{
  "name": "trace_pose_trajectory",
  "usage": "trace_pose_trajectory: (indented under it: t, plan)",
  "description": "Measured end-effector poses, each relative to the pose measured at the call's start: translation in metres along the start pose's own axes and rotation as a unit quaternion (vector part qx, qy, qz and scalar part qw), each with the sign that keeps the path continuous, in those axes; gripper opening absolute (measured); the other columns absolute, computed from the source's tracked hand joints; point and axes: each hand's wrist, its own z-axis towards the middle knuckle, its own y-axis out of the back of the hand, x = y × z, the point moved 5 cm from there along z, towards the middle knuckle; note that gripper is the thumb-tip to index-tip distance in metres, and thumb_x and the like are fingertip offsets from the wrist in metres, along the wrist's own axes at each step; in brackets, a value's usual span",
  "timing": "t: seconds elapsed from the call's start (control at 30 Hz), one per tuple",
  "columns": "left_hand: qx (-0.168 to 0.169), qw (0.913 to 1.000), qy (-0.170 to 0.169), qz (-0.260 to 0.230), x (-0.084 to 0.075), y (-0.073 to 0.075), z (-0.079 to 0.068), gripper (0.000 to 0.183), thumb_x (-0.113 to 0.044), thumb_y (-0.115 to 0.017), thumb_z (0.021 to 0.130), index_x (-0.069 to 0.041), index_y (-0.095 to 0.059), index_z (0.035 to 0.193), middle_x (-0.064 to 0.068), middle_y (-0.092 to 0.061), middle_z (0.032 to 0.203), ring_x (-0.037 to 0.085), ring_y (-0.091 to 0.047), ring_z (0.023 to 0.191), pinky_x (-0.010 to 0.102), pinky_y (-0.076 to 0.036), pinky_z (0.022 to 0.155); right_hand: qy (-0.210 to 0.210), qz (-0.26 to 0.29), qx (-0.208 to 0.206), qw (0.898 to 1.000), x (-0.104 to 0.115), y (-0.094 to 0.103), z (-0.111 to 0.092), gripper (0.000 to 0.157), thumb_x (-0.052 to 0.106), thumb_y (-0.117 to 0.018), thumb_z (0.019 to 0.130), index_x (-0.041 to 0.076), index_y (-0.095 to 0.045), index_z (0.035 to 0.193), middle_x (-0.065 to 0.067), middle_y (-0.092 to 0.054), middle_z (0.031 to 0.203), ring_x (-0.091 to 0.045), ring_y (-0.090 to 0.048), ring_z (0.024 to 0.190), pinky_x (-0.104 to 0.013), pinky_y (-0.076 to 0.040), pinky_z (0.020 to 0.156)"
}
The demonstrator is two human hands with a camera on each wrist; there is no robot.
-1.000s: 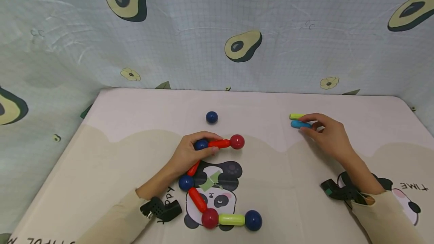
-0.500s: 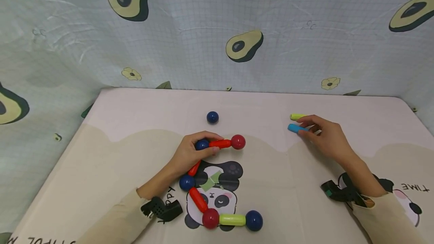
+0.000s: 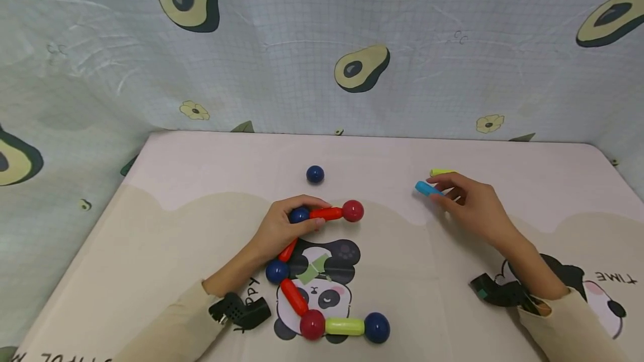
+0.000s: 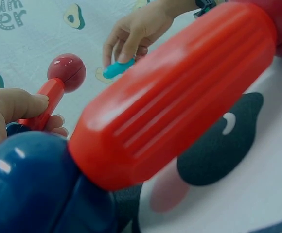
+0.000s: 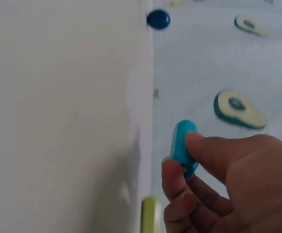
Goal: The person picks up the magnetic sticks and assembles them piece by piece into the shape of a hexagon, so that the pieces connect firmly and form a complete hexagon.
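My left hand (image 3: 284, 226) grips the upper end of a chain of balls and rods, its fingers around a red rod (image 3: 327, 214) and a blue ball (image 3: 299, 215). A red ball (image 3: 353, 210) caps that rod. From there the chain runs down through another blue ball (image 3: 277, 271), a red rod (image 3: 294, 296), a red ball (image 3: 312, 324) and a lime-green rod (image 3: 344, 326) to a blue end ball (image 3: 377, 327). My right hand (image 3: 473, 205) pinches a light-blue rod (image 5: 184, 145) between thumb and fingers, over the table's right half.
A loose blue ball (image 3: 315, 174) lies behind the left hand. Just beyond the right hand, a lime-green rod (image 3: 441, 172) rests on the table (image 3: 226, 163). The avocado-print sheet (image 3: 282, 32) rises along the back edge.
The right hand has picked up the light-blue rod from beside the lime-green one and shifted left with it. The left hand and the chain stay put.
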Motion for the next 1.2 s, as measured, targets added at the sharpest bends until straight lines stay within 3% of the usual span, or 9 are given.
trace_pose_trajectory:
  t: [0.43,0.7,0.97,1.1,1.2]
  plan:
    - [-0.001,1.0,-0.002,-0.004,0.0,-0.001,0.001,0.027,-0.008,-0.069,0.087,-0.007,-0.068,0.114,0.005,-0.066,0.109,0.024,-0.054,0.1,0.035,-0.047,0.082,0.044,0.07,0.091,0.992,0.059,-0.034,-0.006,0.037,0.008,-0.072,0.085,0.015,-0.061,0.12,0.005,-0.065,0.088,-0.009,-0.062,0.062,-0.026,-0.047,0.056]
    - [-0.004,1.0,0.002,-0.001,0.0,-0.001,0.002,0.028,-0.008,-0.07,0.086,-0.007,-0.068,0.114,0.005,-0.066,0.11,0.023,-0.054,0.1,0.037,-0.048,0.084,0.043,0.096,0.122,0.987,0.072,-0.042,-0.008,0.035,0.013,-0.071,0.087,0.015,-0.061,0.12,0.005,-0.064,0.092,-0.007,-0.06,0.064,-0.026,-0.049,0.057]
    - [-0.006,1.0,0.003,0.003,0.0,-0.001,0.001,0.027,-0.008,-0.069,0.087,-0.006,-0.068,0.114,0.005,-0.066,0.109,0.024,-0.055,0.1,0.034,-0.048,0.083,0.049,0.099,0.118,0.987,0.076,-0.051,-0.005,0.035,0.013,-0.072,0.086,0.016,-0.062,0.12,0.006,-0.064,0.091,-0.008,-0.059,0.063,-0.026,-0.05,0.057]
    - [0.013,0.9985,0.021,0.05,-0.005,0.005,0.002,0.026,-0.014,-0.069,0.088,-0.01,-0.068,0.114,0.003,-0.066,0.105,0.022,-0.054,0.097,0.035,-0.048,0.08,0.046,0.092,0.11,0.989,0.077,-0.054,-0.001,0.036,0.013,-0.072,0.086,0.016,-0.061,0.121,0.006,-0.064,0.089,-0.007,-0.058,0.062,-0.026,-0.049,0.056]
    - [0.058,0.9894,0.043,0.126,-0.014,0.012,0.003,0.03,-0.02,-0.069,0.088,-0.015,-0.066,0.117,0.001,-0.066,0.101,0.021,-0.055,0.093,0.036,-0.048,0.079,0.047,0.094,0.107,0.989,0.08,-0.056,0.003,0.036,0.014,-0.072,0.087,0.016,-0.061,0.121,0.007,-0.064,0.089,-0.008,-0.057,0.061,-0.026,-0.048,0.055]
